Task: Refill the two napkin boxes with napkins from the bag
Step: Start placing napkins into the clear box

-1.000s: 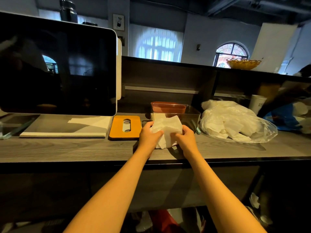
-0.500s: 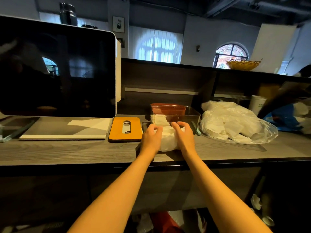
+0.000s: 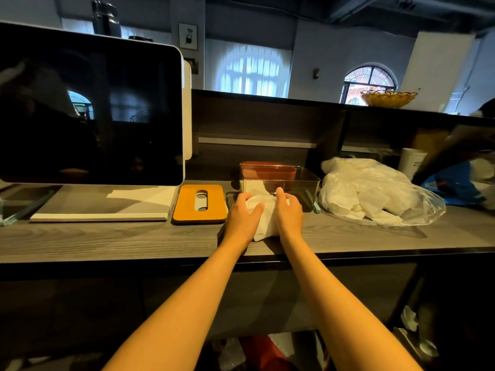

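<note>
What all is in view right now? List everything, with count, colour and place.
napkin stack: one, white, on the counter between both hands
clear box: one, transparent, behind the stack
red-brown box: one, behind the clear box
slotted lid: one, orange, flat on the counter left of the hands
napkin bag: one, clear plastic with white napkins, right of the boxes
screen: one, black, white stand, left
paper cup: one, white, behind the bag
basket: one, yellow, upper ledge
counter: one, grey wood
left hand: grip on the stack's left side
right hand: grip on its right side
</note>
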A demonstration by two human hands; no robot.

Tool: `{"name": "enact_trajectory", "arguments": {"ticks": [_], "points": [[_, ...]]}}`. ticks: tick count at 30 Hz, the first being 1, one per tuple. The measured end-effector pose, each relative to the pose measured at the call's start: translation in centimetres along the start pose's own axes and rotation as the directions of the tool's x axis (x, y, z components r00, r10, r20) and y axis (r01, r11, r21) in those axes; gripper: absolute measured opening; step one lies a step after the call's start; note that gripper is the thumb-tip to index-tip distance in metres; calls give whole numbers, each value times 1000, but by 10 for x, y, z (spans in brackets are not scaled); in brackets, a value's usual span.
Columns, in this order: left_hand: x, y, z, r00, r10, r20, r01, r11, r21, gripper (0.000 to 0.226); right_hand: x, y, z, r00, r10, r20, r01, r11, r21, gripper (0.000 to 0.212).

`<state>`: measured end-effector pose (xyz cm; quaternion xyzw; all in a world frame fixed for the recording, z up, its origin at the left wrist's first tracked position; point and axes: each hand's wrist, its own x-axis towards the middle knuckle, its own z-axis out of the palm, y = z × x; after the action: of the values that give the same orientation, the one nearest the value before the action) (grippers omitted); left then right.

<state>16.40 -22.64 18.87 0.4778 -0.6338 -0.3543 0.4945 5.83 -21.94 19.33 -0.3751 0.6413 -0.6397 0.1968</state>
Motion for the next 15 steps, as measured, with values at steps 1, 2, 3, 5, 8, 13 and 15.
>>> {"name": "enact_trajectory", "arguments": {"ticks": [1,2,3,5,8,13,15], "points": [[1,0,0,999,-27,-34,27,1000,-14,38,-1,0,0,1000,-10,29,10,1000,2,39],[1,0,-1,997,-51,-64,48,998,-41,34,-1,2,0,999,-21,38,21,1000,0,36],[1,1,-2,994,-64,-85,59,996,-60,32,-1,4,-1,999,-30,30,30,1000,3,34],[1,1,-2,994,-62,-85,55,995,-87,29,-1,7,-5,1000,-28,7,27,999,41,33],[-1,3,-3,998,-60,-37,55,989,-134,27,-3,1,-5,997,-18,70,9,993,115,33],[1,0,-4,991,-97,-90,85,987,-133,23,0,7,-5,1000,-3,27,1,997,76,34],[1,-1,-4,993,-104,-61,90,976,-197,22,-1,5,-5,999,1,32,-4,996,90,32]]}}
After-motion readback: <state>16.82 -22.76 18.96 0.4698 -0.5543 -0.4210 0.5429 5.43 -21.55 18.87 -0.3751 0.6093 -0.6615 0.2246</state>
